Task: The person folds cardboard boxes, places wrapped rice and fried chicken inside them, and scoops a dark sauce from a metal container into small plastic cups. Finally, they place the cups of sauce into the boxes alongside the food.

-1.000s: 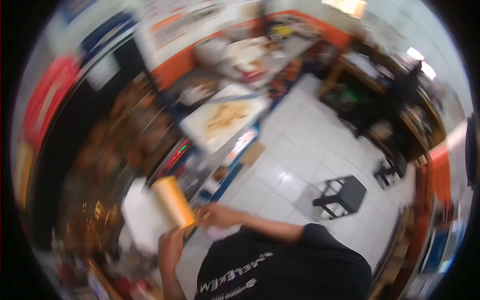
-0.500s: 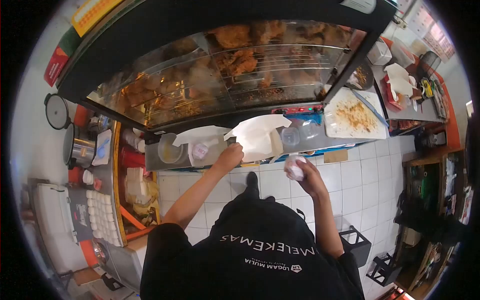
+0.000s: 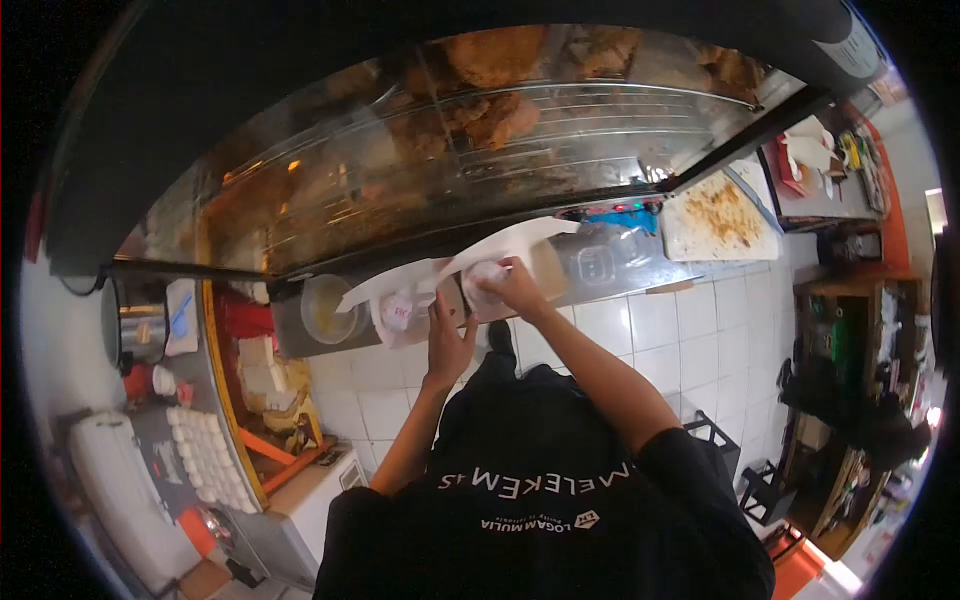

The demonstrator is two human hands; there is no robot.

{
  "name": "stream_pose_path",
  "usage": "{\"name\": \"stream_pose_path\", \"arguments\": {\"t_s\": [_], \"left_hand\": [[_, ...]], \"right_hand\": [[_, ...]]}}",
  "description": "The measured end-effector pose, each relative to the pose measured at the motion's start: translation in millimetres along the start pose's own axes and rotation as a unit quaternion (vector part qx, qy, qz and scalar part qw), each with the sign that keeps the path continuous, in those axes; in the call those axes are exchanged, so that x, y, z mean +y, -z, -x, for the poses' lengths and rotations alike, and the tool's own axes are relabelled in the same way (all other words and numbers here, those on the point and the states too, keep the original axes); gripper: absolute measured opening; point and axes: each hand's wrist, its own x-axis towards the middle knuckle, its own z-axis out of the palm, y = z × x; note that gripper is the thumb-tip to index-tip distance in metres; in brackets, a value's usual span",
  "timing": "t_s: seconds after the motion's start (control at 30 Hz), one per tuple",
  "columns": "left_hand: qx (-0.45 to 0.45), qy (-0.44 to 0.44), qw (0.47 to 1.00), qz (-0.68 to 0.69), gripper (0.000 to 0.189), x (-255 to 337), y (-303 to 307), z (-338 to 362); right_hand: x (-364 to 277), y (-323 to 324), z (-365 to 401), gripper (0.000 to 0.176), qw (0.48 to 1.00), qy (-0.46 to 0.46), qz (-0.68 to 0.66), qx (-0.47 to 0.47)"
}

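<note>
Two open white paper food boxes stand side by side on the metal counter: a left box (image 3: 412, 335) and a right box (image 3: 548, 262). A round paper-wrapped bundle with pink print (image 3: 397, 312) sits in the left box. Inside the right box, my right hand (image 3: 513, 288) has its fingers closed on a second paper-wrapped bundle (image 3: 486, 272). My left hand (image 3: 452, 335) is at the near side, where the boxes meet, its fingers stretched out and apart against the box walls.
A glass display cabinet (image 3: 480, 150) with fried chicken rises behind the counter (image 3: 290, 335). Left of the boxes stands a clear plastic tub (image 3: 328, 308). To the right are clear plastic containers (image 3: 597, 262) and a crumb-covered cutting board (image 3: 690, 245) with a knife (image 3: 752, 195).
My right hand has moved left and forward, bringing the wrapped bundle from over the floor into the right box. My left hand has shifted slightly left and its fingers have spread.
</note>
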Motion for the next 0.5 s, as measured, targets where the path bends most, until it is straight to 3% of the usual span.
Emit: {"name": "stream_pose_path", "arguments": {"t_s": [0.07,0.13,0.23,0.33,0.37,0.47,0.5], "left_hand": [[-0.009,0.036,0.996,0.084,0.073,-1.5,-13.1,-9.7],[0.009,0.032,0.999,0.032,0.067,-11.9,-24.1,-24.8],[0.070,-0.017,0.996,-0.047,0.055,-14.8,-30.4,-42.7],[0.096,-0.025,0.994,-0.056,0.048,-25.1,-35.8,-52.7],[0.099,-0.018,0.994,-0.045,0.042,-11.9,-31.0,-54.3],[0.085,0.007,0.995,-0.045,0.038,-21.6,-41.3,-56.9],[0.099,-0.014,0.994,-0.040,0.035,-13.8,-40.1,-57.4]], "right_hand": [[8.2,-9.9,-5.1,0.075,0.996,0.019,0.084,0.039],[-3.3,-7.2,-4.1,0.066,0.989,0.017,0.146,0.017],[-17.9,10.4,12.0,0.046,0.933,0.185,0.299,0.076],[-47.1,71.4,38.7,0.033,0.943,0.289,0.164,-0.009],[-69.6,102.7,58.7,0.026,0.958,0.253,0.116,-0.073],[-37.7,177.5,66.8,0.023,0.969,0.205,0.134,-0.011],[-11.3,201.6,56.5,0.033,0.961,0.190,0.197,0.029]]}}
